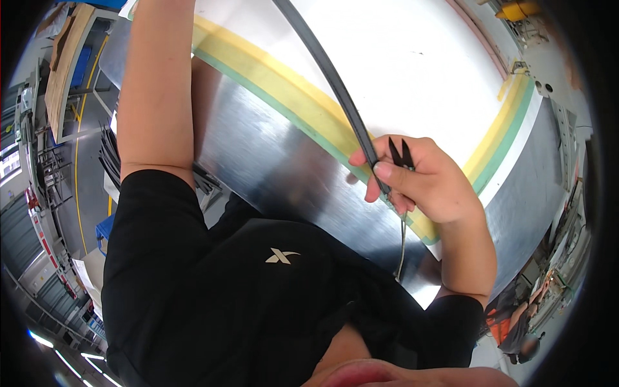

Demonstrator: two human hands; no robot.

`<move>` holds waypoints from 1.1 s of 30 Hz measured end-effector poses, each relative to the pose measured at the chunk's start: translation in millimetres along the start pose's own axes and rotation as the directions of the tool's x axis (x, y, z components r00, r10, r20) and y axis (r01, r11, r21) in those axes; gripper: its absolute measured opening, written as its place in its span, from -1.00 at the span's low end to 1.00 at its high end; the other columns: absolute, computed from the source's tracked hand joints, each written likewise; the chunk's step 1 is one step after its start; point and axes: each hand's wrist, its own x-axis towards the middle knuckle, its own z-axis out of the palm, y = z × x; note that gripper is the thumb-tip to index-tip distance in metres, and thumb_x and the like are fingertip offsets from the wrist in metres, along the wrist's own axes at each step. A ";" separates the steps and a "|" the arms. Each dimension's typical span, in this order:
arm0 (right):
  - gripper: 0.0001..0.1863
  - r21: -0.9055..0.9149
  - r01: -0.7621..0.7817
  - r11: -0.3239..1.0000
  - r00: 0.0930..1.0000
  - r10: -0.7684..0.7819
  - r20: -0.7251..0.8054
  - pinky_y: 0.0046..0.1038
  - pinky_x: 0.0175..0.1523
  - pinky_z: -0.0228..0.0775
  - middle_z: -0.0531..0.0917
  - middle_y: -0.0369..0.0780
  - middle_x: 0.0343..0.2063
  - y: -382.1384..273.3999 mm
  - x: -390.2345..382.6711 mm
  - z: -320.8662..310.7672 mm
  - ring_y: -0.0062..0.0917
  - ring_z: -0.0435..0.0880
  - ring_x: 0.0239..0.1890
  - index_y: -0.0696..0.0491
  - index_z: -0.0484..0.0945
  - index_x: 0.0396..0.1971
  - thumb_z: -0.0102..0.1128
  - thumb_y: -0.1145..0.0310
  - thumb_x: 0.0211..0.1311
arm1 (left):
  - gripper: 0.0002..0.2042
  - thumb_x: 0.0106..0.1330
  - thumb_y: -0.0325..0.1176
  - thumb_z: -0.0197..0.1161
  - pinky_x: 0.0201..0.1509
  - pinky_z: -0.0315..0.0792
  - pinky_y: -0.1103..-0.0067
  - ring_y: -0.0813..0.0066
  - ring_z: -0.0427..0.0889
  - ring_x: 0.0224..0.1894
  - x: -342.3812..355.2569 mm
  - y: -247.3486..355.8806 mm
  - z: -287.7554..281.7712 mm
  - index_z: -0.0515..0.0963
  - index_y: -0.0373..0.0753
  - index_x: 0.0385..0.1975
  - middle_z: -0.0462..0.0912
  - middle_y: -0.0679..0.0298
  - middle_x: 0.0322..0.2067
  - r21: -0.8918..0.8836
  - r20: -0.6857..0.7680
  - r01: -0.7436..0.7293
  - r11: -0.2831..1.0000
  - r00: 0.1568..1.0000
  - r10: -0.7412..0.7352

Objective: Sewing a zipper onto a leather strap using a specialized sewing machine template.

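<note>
My right hand (442, 184) pinches the lower end of a long black strip (329, 74) between thumb and fingers. Small dark scissors (401, 153) are also tucked in this hand, their two pointed blades sticking up past the thumb and slightly apart. Below the fingers hangs a thin pale cord (403, 248); where it begins is hidden. The strip runs up and left across a white sheet (412, 84) and leaves the view at the top. My left forearm (157, 84) reaches out past the upper edge, so the left hand does not show.
Yellow tape (277, 68) and green tape (277, 109) border the sheet on a shiny metal tabletop (258, 142). Several dark strips (109, 155) lie left, beyond my arm. A wooden-edged frame (68, 77) stands farther left. At lower right are dark and orange items (509, 326).
</note>
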 end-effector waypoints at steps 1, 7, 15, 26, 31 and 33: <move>-0.75 0.000 -0.004 1.000 1.000 0.004 0.002 -0.63 -0.43 0.33 0.70 -0.29 -0.47 0.8 0.5 -0.3 -0.74 0.44 -0.61 0.18 0.64 0.02 0.05 0.45 0.50 | -0.89 0.50 -0.48 0.15 -0.30 0.48 0.57 0.45 0.66 -0.39 -0.5 1.5 0.2 0.59 -0.37 -0.22 0.72 0.18 -0.42 0.024 -0.015 -0.027 0.999 1.000 0.027; -0.75 0.042 0.010 0.999 0.999 -0.012 0.041 -0.64 -0.46 0.31 0.72 -0.26 -0.45 5.8 0.3 -4.9 -0.75 0.46 -0.62 0.18 0.65 0.02 0.07 0.44 0.51 | -0.89 0.50 -0.47 0.16 -0.39 0.41 0.63 0.51 0.58 -0.47 -2.5 5.0 1.1 0.59 -0.36 -0.23 0.70 0.19 -0.42 0.029 0.005 -0.035 0.999 0.999 0.035; -0.74 -0.034 0.051 0.998 0.989 -0.046 0.138 -0.58 -0.40 0.39 0.71 -0.23 -0.51 2.4 -11.0 14.5 -0.66 0.75 -0.40 0.17 0.51 -0.45 0.19 0.41 0.50 | -0.88 0.53 -0.47 0.13 -0.42 0.47 0.63 0.51 0.58 -0.45 34.7 -47.8 -14.3 0.56 -0.38 -0.22 0.67 0.19 -0.41 0.068 0.175 0.274 0.959 0.943 -0.281; -0.66 -0.262 -0.030 0.965 0.984 0.075 0.163 -0.45 -0.39 0.36 0.73 -0.23 -0.55 8.5 -0.8 25.7 -0.52 0.67 -0.53 0.16 0.53 -0.50 0.18 0.29 0.49 | -0.82 0.41 -0.57 0.23 -0.20 0.64 0.52 0.36 0.71 -0.30 32.0 -53.6 -2.4 0.59 -0.54 -0.08 0.72 0.05 -0.28 0.243 0.157 0.234 0.941 0.948 -0.276; -0.66 -0.274 0.005 0.962 0.986 0.040 0.161 -0.44 -0.38 0.39 0.72 -0.19 -0.55 9.7 0.5 24.8 -0.48 0.72 -0.50 0.18 0.50 -0.52 0.20 0.32 0.46 | -0.66 0.29 -0.44 0.35 -0.06 0.60 0.39 0.18 0.76 -0.20 10.8 -48.0 6.9 0.66 -0.44 0.03 0.77 -0.04 -0.19 0.832 0.172 -0.197 0.518 0.980 0.097; -0.67 -0.256 0.010 0.967 0.988 0.030 0.154 -0.43 -0.37 0.40 0.72 -0.17 -0.55 11.4 0.5 24.6 -0.46 0.73 -0.48 0.19 0.49 -0.53 0.20 0.33 0.45 | -0.63 0.26 -0.38 0.38 -0.02 0.59 0.36 0.13 0.76 -0.16 13.1 -48.8 6.6 0.69 -0.37 0.05 0.78 -0.05 -0.16 0.889 0.238 -0.264 0.375 0.964 0.116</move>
